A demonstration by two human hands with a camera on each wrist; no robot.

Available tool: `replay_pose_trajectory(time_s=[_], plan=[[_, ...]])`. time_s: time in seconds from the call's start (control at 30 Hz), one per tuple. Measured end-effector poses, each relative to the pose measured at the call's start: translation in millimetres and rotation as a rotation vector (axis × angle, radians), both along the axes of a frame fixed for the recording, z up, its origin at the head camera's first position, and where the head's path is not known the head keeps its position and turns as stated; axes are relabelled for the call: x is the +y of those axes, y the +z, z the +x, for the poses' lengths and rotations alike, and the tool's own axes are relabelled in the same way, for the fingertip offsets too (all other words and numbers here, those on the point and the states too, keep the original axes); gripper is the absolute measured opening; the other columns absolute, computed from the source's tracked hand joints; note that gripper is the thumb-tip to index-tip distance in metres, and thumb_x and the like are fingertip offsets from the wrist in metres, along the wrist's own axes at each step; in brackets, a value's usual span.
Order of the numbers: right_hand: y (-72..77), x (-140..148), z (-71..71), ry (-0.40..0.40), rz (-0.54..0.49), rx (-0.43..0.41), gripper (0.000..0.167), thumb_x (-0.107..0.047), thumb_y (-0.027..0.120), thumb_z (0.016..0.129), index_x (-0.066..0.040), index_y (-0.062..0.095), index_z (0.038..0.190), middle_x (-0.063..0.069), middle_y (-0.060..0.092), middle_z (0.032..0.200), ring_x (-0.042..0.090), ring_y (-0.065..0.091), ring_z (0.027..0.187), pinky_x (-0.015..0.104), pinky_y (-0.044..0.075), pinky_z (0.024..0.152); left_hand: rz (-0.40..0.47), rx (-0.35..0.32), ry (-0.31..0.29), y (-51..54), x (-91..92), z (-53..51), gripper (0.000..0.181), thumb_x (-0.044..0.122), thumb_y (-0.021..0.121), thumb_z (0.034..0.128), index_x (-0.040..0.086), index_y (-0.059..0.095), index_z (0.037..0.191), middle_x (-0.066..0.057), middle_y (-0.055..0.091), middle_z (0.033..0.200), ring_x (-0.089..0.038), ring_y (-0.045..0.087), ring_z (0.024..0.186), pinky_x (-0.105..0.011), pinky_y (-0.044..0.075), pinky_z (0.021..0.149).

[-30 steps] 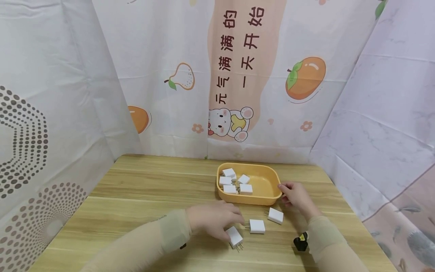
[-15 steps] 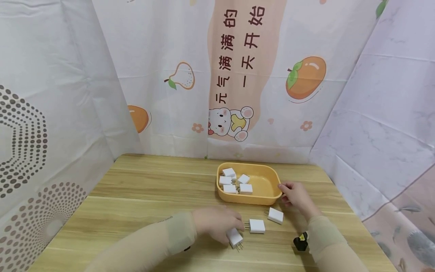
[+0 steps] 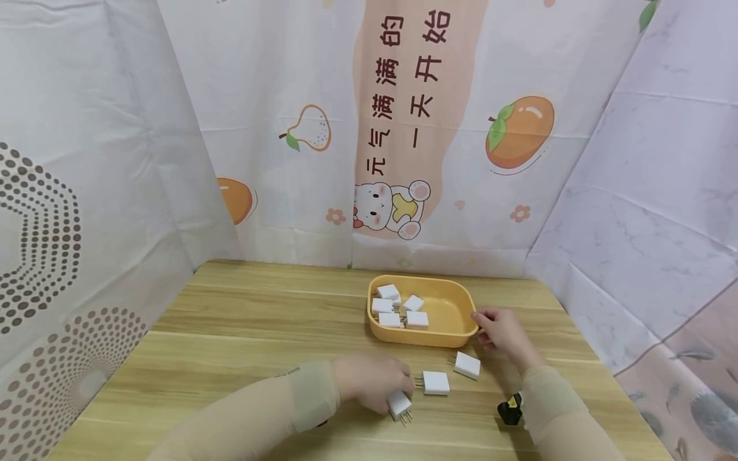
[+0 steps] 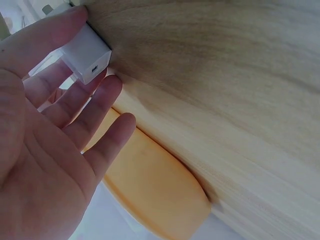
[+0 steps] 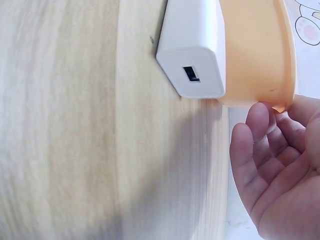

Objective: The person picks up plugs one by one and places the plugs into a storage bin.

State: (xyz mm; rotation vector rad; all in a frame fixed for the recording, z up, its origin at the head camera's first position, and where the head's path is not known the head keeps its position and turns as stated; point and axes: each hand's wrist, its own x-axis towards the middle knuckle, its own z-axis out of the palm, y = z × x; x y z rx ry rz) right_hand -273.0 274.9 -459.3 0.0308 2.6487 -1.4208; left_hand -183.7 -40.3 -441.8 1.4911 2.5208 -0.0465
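Note:
My left hand [image 3: 375, 379] is low over the table and pinches a white plug charger [image 3: 399, 404], its prongs pointing toward me. In the left wrist view the thumb lies on one side of that charger [image 4: 86, 50] and the fingers on the other. At the right end of a yellow tray [image 3: 450, 339], my right hand [image 3: 503, 334] pinches the rim. Several white chargers [image 3: 418, 320] lie in the tray's left half. On the table between the hands are two more, a middle charger [image 3: 435, 383] and a right charger [image 3: 467, 365].
A small black object with a yellow mark [image 3: 510, 410] lies beside the right forearm, partly hidden by the sleeve. The wood-grain table [image 3: 259, 307] meets a printed curtain [image 3: 300, 192] at the back, and more cloth hangs on both sides.
My left hand has moved slightly right and down onto the nearest charger, its fingers closing round it. My right hand and the tray have stayed in place.

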Motion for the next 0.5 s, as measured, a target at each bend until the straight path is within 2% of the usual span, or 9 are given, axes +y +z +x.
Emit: replay_pose_trajectory(time_s=[0.2, 0.5], plan=[[0.8, -0.4, 0.1, 0.006, 0.009, 0.018, 0.042, -0.028, 0.056, 0.106, 0.007, 0.061, 0.13, 0.012, 0.063, 0.094, 0.022, 0.063, 0.073, 0.038, 0.058, 0.062, 0.008, -0.003, 0.021, -1.2, 1.2, -0.3, 0.037, 0.011, 0.084, 0.0758, 0.03, 0.073, 0.105, 0.015, 0.057, 0.099, 0.001, 0.051, 0.085, -0.015, 0.045, 0.071], [-0.1, -0.7, 0.7, 0.009, 0.004, 0.016, 0.039, -0.025, 0.055, 0.106, 0.007, 0.062, 0.128, 0.011, 0.064, 0.092, 0.022, 0.063, 0.072, 0.037, 0.058, 0.061, 0.015, -0.003, -0.002, -1.1, -0.9, -0.2, 0.032, 0.018, 0.084, 0.0801, 0.03, 0.073, 0.108, 0.015, 0.057, 0.1, 0.001, 0.05, 0.087, -0.014, 0.044, 0.072]])
